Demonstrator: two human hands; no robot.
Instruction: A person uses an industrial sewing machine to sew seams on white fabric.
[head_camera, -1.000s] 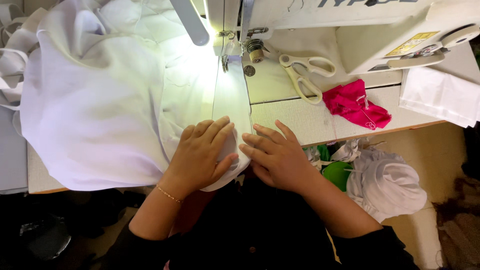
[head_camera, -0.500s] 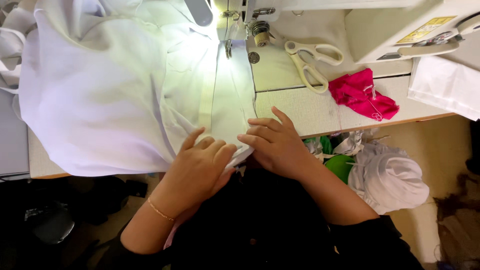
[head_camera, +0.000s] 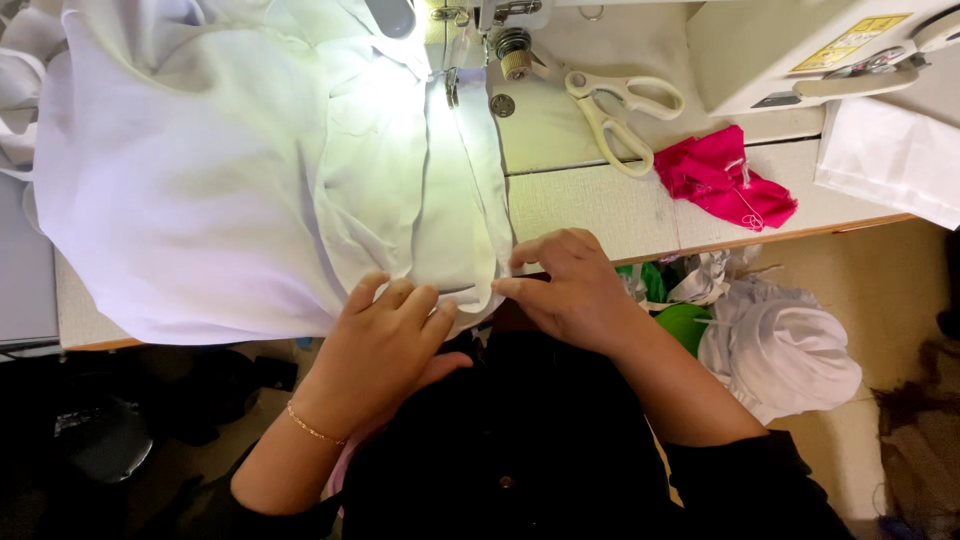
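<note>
Bright lamp light falls on the sewing table (head_camera: 600, 205), where I see a big white cloth (head_camera: 230, 170) spread out and hanging over the near edge. One narrow strip of it runs up under the sewing machine needle (head_camera: 452, 85). My left hand (head_camera: 385, 340) lies flat on the cloth's near edge, fingers together and pressing down. My right hand (head_camera: 570, 290) sits just beside it at the table's edge, fingers curled together, with the fingertips (head_camera: 505, 288) touching the cloth's right hem. Cream scissors (head_camera: 620, 110) lie on the machine bed, well apart from my hands. A crumpled pink scrap (head_camera: 725, 178) rests near them. More white fabric (head_camera: 785, 350) is piled lower down on the right.
</note>
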